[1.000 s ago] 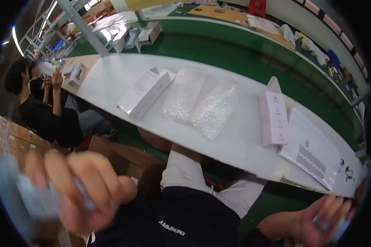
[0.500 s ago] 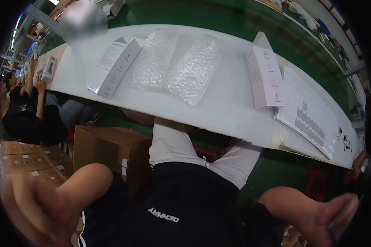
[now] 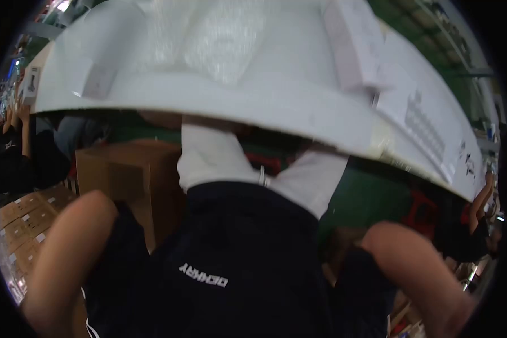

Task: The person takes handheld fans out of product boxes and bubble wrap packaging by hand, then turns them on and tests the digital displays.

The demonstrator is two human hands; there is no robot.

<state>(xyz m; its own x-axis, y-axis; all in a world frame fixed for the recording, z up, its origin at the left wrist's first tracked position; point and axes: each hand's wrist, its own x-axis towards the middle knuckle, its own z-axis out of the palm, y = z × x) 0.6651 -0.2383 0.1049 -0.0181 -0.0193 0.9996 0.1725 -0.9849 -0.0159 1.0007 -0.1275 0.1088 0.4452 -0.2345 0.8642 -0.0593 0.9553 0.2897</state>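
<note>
Neither of my hands shows; my left forearm runs down to the lower left edge and my right forearm to the lower right. What they hold, if anything, is hidden. Ahead of my lap stands the white table. On it lie two clear bubble-wrap bags, the nearer one smeared by motion. To their left is a white printed box, partly blurred out. A taller white box lies right of the bags, beside flat white sheets with a grey pattern.
A brown carton sits open on the floor left of my legs. Several stacked cartons are farther left. Co-workers sit at the table's left end and right end. A small box stands near the left one.
The view has tipped downward, so the table and its boxes sit higher in the frame. Both my hands, blurred at the lower corners before, have dropped out of sight.
</note>
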